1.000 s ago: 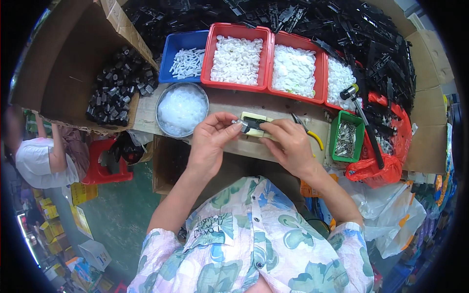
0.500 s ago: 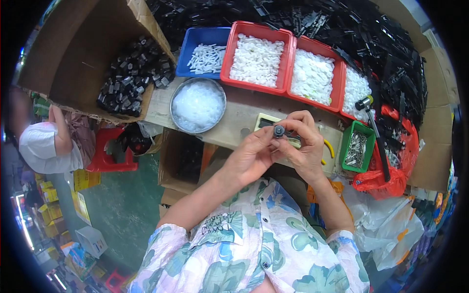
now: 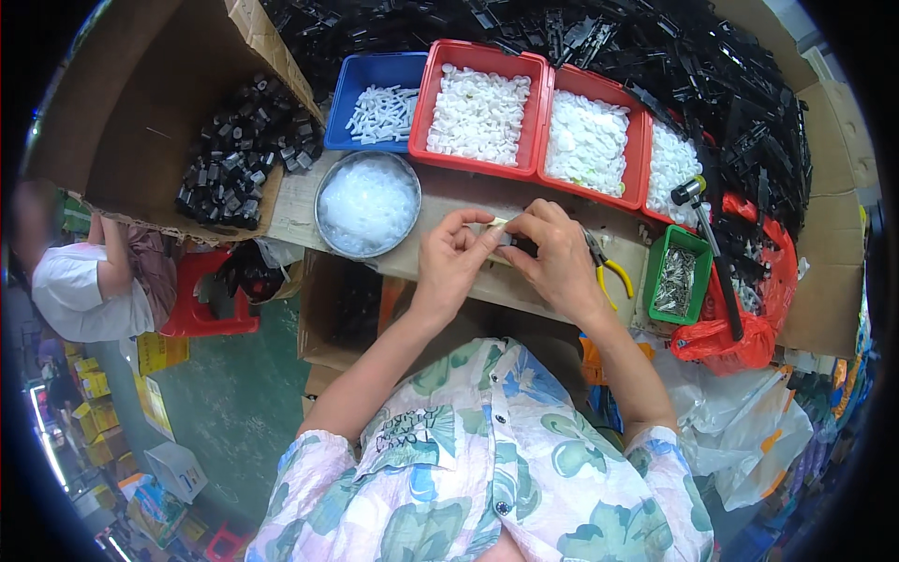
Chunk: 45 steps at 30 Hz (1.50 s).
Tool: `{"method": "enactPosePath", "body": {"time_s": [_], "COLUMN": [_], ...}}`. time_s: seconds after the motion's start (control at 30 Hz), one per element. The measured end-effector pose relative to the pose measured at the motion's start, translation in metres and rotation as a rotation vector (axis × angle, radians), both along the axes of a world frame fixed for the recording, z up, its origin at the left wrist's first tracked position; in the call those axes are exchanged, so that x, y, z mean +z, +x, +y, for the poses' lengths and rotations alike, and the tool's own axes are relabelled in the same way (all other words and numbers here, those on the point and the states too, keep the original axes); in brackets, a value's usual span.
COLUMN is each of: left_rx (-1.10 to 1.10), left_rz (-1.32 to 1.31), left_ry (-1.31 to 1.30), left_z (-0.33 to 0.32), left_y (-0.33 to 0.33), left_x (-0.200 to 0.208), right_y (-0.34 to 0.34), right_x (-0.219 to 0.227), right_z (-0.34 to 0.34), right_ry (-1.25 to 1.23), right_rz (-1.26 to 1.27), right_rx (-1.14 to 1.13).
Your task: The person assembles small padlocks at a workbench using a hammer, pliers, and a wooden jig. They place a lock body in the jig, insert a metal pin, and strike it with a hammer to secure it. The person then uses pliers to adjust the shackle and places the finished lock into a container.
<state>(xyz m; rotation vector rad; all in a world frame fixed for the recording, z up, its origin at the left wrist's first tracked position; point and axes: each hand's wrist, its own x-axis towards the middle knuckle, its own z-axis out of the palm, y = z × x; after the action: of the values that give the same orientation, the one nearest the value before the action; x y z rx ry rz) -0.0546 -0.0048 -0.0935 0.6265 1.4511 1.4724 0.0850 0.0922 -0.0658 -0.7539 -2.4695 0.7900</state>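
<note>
Above the bench's near edge, both hands meet fingertip to fingertip around a small dark plastic part [image 3: 507, 240]. My left hand [image 3: 454, 262] pinches its left side between thumb and fingers. From the right, my right hand [image 3: 559, 255] grips the same part, thumb below and fingers curled over the top. The fingers cover most of the part, so its full shape is hidden. Just right of my right hand lie pliers [image 3: 613, 273] with yellow handles. A pale object under the fingertips is mostly covered.
A metal bowl of clear pieces [image 3: 417, 220] stands left. Behind are a blue bin [image 3: 339, 94] and red bins [image 3: 540, 122] of white parts. Right are a green bin [image 3: 699, 298] and a hammer [image 3: 716, 248]. A cardboard box [image 3: 103, 140] holds dark parts; a person [image 3: 89, 281] sits left.
Both hands have moved slightly left with the part. Its round end, turned upward before, is now mostly hidden by the fingers. More of the pliers shows now.
</note>
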Motion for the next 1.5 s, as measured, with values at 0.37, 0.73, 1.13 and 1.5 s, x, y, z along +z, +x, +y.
{"method": "enactPosePath", "body": {"time_s": [0.37, 0.73, 1.13, 1.5], "left_rx": [-0.021, -0.025, -0.145, -0.223], "left_rz": [0.248, 0.616, 1.632, 0.806], "left_ry": [-0.009, 0.048, 0.108, 0.141], "left_z": [0.008, 0.007, 0.104, 0.083], "left_y": [0.000, -0.009, -0.087, -0.051], "left_x": [-0.016, 0.013, 0.026, 0.058], "right_y": [0.010, 0.160, 0.187, 0.156], "right_x": [-0.002, 0.017, 0.000, 0.020], "right_z": [0.001, 0.001, 0.007, -0.006], "right_ry": [0.020, 0.144, 0.162, -0.069], "right_rz": [0.047, -0.107, -0.274, 0.168], "right_rx": [0.010, -0.685, -0.685, -0.720]}}
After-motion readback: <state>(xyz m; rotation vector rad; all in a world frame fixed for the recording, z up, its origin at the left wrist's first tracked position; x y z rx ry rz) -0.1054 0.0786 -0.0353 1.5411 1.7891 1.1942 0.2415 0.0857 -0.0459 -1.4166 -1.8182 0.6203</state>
